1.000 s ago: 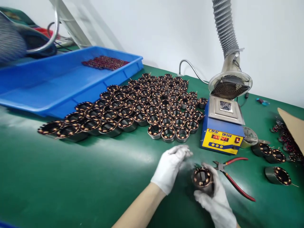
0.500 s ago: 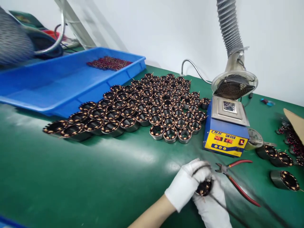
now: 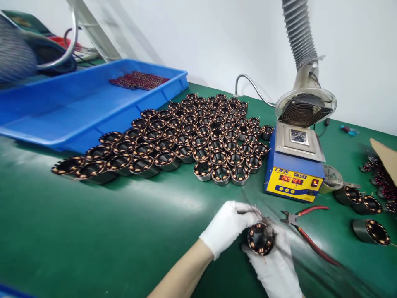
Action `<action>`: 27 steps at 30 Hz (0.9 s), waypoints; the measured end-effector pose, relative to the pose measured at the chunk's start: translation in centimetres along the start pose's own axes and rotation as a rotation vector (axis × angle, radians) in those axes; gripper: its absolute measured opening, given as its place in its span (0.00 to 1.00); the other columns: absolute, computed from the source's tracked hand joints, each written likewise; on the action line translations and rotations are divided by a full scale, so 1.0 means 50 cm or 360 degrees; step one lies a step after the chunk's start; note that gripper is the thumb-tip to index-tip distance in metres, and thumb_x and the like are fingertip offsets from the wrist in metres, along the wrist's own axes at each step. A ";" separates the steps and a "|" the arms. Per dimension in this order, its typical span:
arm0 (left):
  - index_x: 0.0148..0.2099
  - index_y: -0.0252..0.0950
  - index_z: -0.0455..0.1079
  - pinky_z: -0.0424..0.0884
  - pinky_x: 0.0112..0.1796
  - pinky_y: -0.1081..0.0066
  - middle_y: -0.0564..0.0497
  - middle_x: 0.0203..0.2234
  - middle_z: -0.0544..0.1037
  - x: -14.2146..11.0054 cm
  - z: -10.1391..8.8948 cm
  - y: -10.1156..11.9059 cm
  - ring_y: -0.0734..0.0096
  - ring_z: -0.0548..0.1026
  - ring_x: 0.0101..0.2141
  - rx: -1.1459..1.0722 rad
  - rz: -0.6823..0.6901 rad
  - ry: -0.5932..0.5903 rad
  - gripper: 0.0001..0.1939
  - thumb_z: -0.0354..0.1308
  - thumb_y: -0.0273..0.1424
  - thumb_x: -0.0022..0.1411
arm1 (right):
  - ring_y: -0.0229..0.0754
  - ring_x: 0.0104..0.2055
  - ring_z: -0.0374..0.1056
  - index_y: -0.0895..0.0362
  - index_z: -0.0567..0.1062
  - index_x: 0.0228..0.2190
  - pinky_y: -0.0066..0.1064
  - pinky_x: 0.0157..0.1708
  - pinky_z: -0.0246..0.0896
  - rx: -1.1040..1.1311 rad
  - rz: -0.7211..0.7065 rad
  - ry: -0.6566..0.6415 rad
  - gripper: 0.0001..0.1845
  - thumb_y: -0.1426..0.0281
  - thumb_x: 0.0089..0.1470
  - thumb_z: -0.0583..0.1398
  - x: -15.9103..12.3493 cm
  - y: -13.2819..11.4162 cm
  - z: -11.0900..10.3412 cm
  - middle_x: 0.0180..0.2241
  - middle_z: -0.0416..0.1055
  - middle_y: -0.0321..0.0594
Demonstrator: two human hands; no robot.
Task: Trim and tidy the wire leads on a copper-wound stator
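In the head view my right hand point(image 3: 276, 265), in a white glove, is wrapped around a motor stator point(image 3: 252, 244), a dark ring with copper windings. The open end of the ring faces me, and a short copper wire sticks out below it. My left hand point(image 3: 231, 223), also gloved in white, has its fingers pinched together at the ring's upper edge. Whatever lies between those fingertips is too small and blurred to make out. Just right of the hands, diagonal cutters point(image 3: 314, 244) with red handles lie spread on the green table point(image 3: 124, 240).
Many similar stators point(image 3: 201, 140) stand in a packed group behind my hands. A blue solder pot point(image 3: 294, 165) with a lit display sits under a fume hood point(image 3: 305, 105). At left is a blue tray point(image 3: 77, 99); more stators point(image 3: 370, 231) lie at right.
My left hand has drawn back to the left, uncovering more of the stator. In my right hand the ring has turned to face me more. The pot's displayed numbers differ.
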State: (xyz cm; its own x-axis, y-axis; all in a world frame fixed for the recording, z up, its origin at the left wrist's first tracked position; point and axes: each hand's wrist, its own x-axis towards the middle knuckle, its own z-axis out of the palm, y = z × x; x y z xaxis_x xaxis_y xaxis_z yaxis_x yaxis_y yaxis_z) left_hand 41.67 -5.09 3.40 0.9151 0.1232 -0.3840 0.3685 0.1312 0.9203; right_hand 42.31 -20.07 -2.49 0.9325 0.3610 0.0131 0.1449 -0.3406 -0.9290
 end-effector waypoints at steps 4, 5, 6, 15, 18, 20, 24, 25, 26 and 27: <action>0.30 0.32 0.72 0.66 0.34 0.72 0.50 0.24 0.75 0.003 -0.002 0.004 0.67 0.71 0.28 -0.0361 0.0072 0.0274 0.11 0.59 0.35 0.44 | 0.51 0.44 0.65 0.51 0.68 0.32 0.44 0.46 0.57 0.0004 -0.0007 0.0013 0.19 0.66 0.34 0.67 -0.003 0.002 0.000 0.40 0.71 0.43; 0.33 0.32 0.72 0.66 0.34 0.73 0.50 0.26 0.75 0.000 -0.006 0.007 0.67 0.71 0.30 -0.0431 0.0107 0.0364 0.14 0.60 0.37 0.44 | 0.51 0.46 0.64 0.51 0.68 0.31 0.44 0.47 0.56 0.0038 -0.0008 0.0024 0.18 0.67 0.35 0.67 -0.003 0.004 0.000 0.40 0.71 0.43; 0.36 0.32 0.72 0.67 0.35 0.72 0.49 0.29 0.75 -0.004 -0.010 0.009 0.67 0.71 0.31 -0.0435 0.0122 0.0404 0.17 0.61 0.37 0.44 | 0.52 0.47 0.64 0.50 0.68 0.31 0.44 0.47 0.56 0.0070 -0.0013 0.0035 0.18 0.67 0.35 0.67 -0.004 0.006 0.000 0.41 0.71 0.43; 0.28 0.33 0.72 0.67 0.31 0.72 0.51 0.25 0.76 -0.008 0.018 0.001 0.65 0.72 0.29 -0.0208 -0.0103 0.0238 0.09 0.59 0.31 0.40 | 0.49 0.42 0.66 0.50 0.67 0.32 0.41 0.42 0.60 0.0008 -0.0053 -0.0040 0.17 0.68 0.37 0.66 0.004 -0.032 -0.007 0.39 0.70 0.42; 0.24 0.32 0.69 0.65 0.27 0.74 0.51 0.20 0.74 -0.004 0.029 -0.006 0.68 0.70 0.24 -0.0351 -0.0115 0.0280 0.08 0.59 0.30 0.37 | 0.49 0.40 0.67 0.50 0.67 0.35 0.41 0.40 0.61 0.0027 -0.0020 -0.0036 0.21 0.68 0.36 0.66 0.006 -0.042 -0.008 0.37 0.70 0.42; 0.23 0.33 0.68 0.65 0.26 0.75 0.52 0.18 0.73 -0.006 0.032 -0.010 0.70 0.69 0.23 -0.0378 -0.0092 0.0336 0.08 0.60 0.30 0.35 | 0.48 0.38 0.67 0.50 0.67 0.35 0.40 0.39 0.62 0.0004 -0.0036 -0.0042 0.21 0.68 0.36 0.67 0.007 -0.042 -0.007 0.37 0.71 0.42; 0.22 0.33 0.66 0.65 0.25 0.75 0.53 0.17 0.72 -0.012 0.031 -0.014 0.71 0.69 0.22 -0.0369 -0.0064 0.0372 0.07 0.59 0.30 0.36 | 0.48 0.42 0.66 0.50 0.67 0.38 0.40 0.42 0.60 0.0028 -0.0071 -0.0079 0.21 0.68 0.39 0.65 0.005 -0.034 -0.005 0.40 0.69 0.43; 0.24 0.33 0.67 0.66 0.27 0.74 0.52 0.19 0.73 -0.014 0.030 -0.014 0.70 0.71 0.24 -0.0360 -0.0051 0.0365 0.08 0.59 0.30 0.38 | 0.48 0.43 0.66 0.50 0.67 0.38 0.41 0.43 0.60 0.0061 -0.0072 -0.0065 0.21 0.68 0.40 0.65 0.004 -0.033 -0.005 0.41 0.69 0.43; 0.29 0.33 0.68 0.67 0.30 0.74 0.51 0.23 0.74 -0.016 0.029 -0.014 0.68 0.72 0.27 -0.0345 -0.0027 0.0363 0.10 0.59 0.29 0.38 | 0.48 0.43 0.66 0.50 0.67 0.39 0.41 0.43 0.60 0.0087 -0.0074 -0.0056 0.21 0.68 0.40 0.65 0.003 -0.031 -0.005 0.41 0.69 0.43; 0.34 0.33 0.68 0.68 0.33 0.72 0.49 0.30 0.75 -0.018 0.029 -0.013 0.66 0.73 0.32 -0.0313 0.0012 0.0365 0.15 0.60 0.28 0.39 | 0.48 0.44 0.66 0.50 0.67 0.40 0.41 0.43 0.59 0.0097 -0.0082 -0.0046 0.22 0.68 0.40 0.65 0.003 -0.031 -0.005 0.41 0.69 0.43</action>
State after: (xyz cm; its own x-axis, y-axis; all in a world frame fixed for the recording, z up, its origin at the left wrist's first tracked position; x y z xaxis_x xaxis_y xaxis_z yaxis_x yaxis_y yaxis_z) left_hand 40.86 -6.71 3.26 0.8486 0.3409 -0.4047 0.3025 0.3149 0.8996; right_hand 42.32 -19.72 -0.95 0.9143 0.4018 0.0516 0.1711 -0.2676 -0.9482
